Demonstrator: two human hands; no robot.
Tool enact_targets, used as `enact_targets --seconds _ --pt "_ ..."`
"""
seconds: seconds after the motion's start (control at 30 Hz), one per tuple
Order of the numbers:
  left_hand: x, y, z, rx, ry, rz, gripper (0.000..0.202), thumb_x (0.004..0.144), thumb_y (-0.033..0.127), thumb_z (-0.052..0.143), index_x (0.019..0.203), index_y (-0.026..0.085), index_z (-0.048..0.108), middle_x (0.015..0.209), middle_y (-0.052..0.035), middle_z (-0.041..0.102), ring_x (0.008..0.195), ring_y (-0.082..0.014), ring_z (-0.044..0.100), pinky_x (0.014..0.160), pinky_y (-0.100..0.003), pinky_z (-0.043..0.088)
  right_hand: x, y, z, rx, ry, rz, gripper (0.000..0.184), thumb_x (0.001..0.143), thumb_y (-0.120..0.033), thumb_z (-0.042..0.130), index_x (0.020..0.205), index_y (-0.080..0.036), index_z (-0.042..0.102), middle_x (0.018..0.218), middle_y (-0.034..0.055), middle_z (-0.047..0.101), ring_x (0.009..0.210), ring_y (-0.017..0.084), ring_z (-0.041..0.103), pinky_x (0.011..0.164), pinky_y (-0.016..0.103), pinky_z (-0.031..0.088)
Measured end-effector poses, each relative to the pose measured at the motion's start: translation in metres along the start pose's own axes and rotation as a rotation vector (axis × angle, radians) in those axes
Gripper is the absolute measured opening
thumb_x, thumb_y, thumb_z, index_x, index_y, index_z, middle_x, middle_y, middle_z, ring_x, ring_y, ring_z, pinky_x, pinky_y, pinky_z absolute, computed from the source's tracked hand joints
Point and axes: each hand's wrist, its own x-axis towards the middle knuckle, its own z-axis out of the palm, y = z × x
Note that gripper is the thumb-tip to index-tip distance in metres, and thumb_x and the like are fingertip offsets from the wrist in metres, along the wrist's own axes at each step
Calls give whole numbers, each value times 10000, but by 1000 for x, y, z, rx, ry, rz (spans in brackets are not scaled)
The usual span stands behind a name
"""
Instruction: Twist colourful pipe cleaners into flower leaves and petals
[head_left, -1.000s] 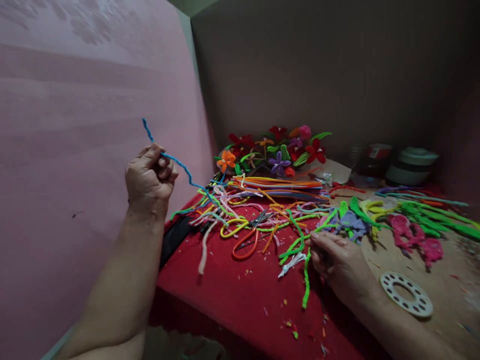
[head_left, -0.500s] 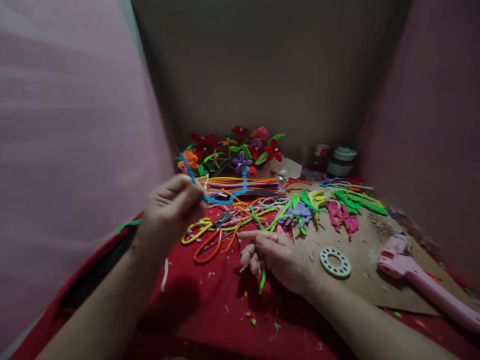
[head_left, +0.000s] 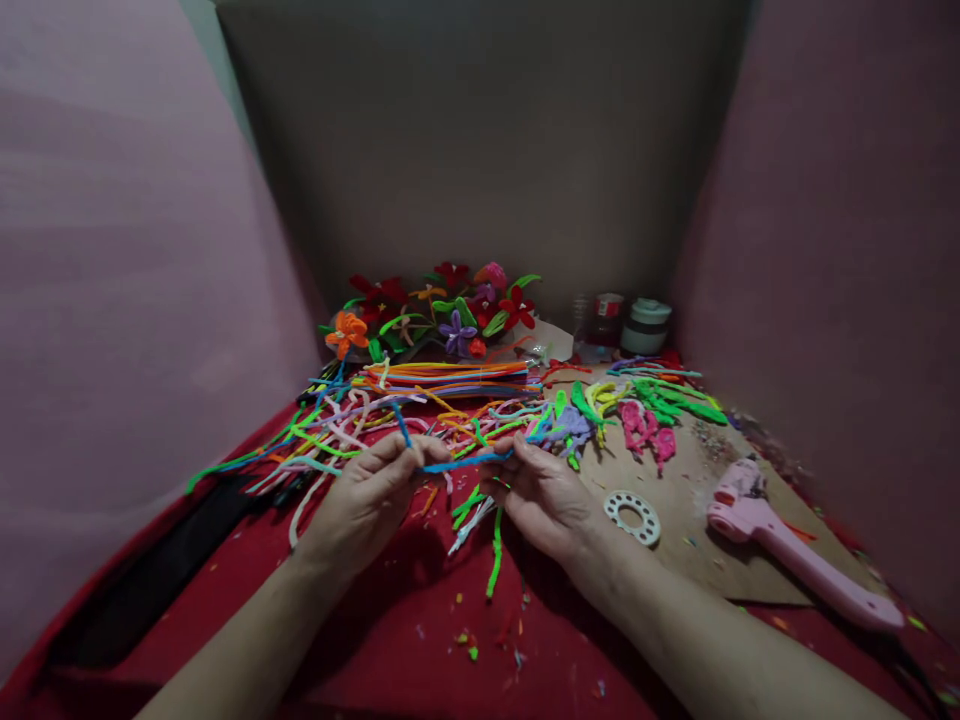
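Pinched between thumb and fingers at either end, a blue fuzzy pipe cleaner [head_left: 461,464] spans the gap between the left hand [head_left: 373,497] and the right hand [head_left: 546,497]. Both hands are closed on it, low over the red cloth [head_left: 390,620]. The stretch between them runs nearly level. A short end rises past the left fingers, and the end inside the right fingers is hidden.

Below and between the hands lie a bent green pipe-cleaner piece [head_left: 495,555] and a frayed white piece [head_left: 469,525], its upper end covered by the right hand. Both forearms are cut off by the bottom edge.

Just behind the hands a tangle of loose coloured pipe cleaners [head_left: 337,430] spreads leftward, too knotted to tell single strands apart. Beyond it lies a bundle of straight multicoloured pipe cleaners [head_left: 450,378], then a cluster of pipe-cleaner flowers [head_left: 435,305] near the brown back wall.

Just right of the right hand, a white plastic ring with holes [head_left: 632,517] lies on a brown cardboard sheet [head_left: 697,570]. A pink glue gun [head_left: 780,545] lies near it, its far end blurred. Farther back on the cardboard sit green, pink and purple pipe-cleaner shapes [head_left: 645,425]. Two small jars [head_left: 645,325] at the back are too dim to read. A dark strip [head_left: 150,580] along the cloth's left edge cannot be made out.
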Motion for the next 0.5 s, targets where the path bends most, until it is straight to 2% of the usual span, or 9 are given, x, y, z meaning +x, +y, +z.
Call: enact_targets --seconds 0.07,0.13,0.23,0.37,0.5 --pt "1 2 -2 -182 58 -9 68 704 246 672 700 189 634 702 -22 581 749 -153 565 684 -248 476 2 -2 -1 41 -1 -9 101 712 -257 659 662 -171 642 676 6 674 676 128 605 730 286 450" --pt "3 6 -4 -382 94 -24 114 779 205 588 665 194 586 567 16 491 623 -112 547 677 -248 497 4 -5 -1 51 7 -20 124 737 -267 637 655 -173 629 699 15 684 688 136 615 742 300 458" --pt "4 11 -8 -590 124 -57 208 860 119 433 693 167 547 485 60 368 432 -44 418 619 -218 500 5 -8 0 0 37 -62 176 760 -299 618 641 -169 612 692 28 690 635 144 617 747 326 468" --pt "5 15 -14 -619 164 -62 227 869 66 365 733 116 539 469 72 323 377 -30 347 467 -190 430 3 -7 2 -63 38 -82 172 754 -295 622 653 -155 617 701 47 699 614 144 623 721 315 476" --pt "4 16 -20 -589 188 -52 184 845 71 421 708 115 537 450 83 284 344 -26 287 416 -187 383 1 -3 2 -89 29 -70 162 722 -285 654 651 -145 613 735 70 707 640 143 636 680 278 477"
